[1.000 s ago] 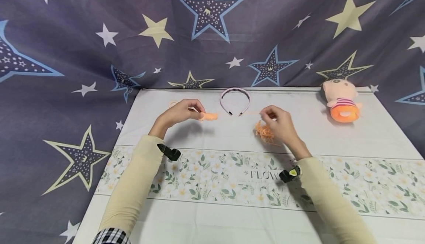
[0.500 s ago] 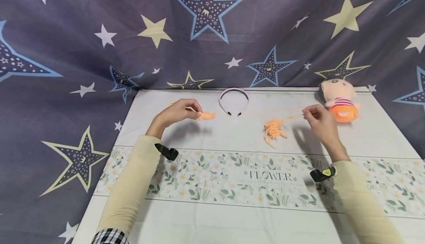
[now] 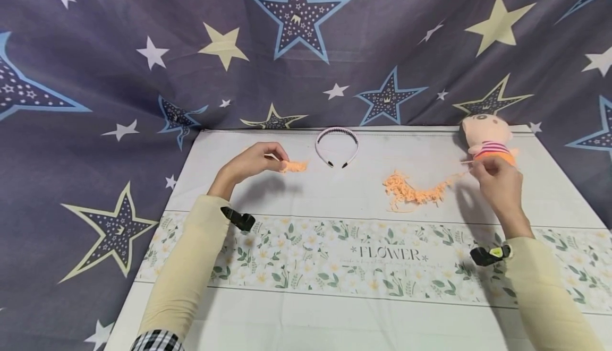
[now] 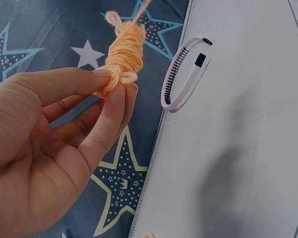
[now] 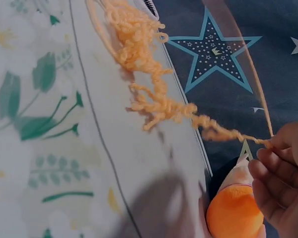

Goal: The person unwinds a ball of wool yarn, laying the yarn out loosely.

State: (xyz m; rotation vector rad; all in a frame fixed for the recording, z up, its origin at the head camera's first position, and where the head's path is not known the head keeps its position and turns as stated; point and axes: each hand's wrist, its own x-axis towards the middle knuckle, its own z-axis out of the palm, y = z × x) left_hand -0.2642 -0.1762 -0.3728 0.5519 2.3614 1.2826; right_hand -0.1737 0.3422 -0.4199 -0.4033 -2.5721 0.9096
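Left hand (image 3: 252, 161) pinches wound yarn bundle (image 4: 125, 54) near end, likely against unwinding. Right hand (image 3: 499, 182), well apart at three o'clock, pinches strand (image 5: 261, 94), seemingly straightening tangled yarn (image 3: 417, 196) at its nine o'clock.

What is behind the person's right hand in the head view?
A pink plush toy with striped top and orange bottom shows partly behind the right hand, which hides the toy's lowest part there.

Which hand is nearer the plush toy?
Right. The right hand is just in front of the plush toy, partly covering it in the head view; the left hand is far left, past the headband.
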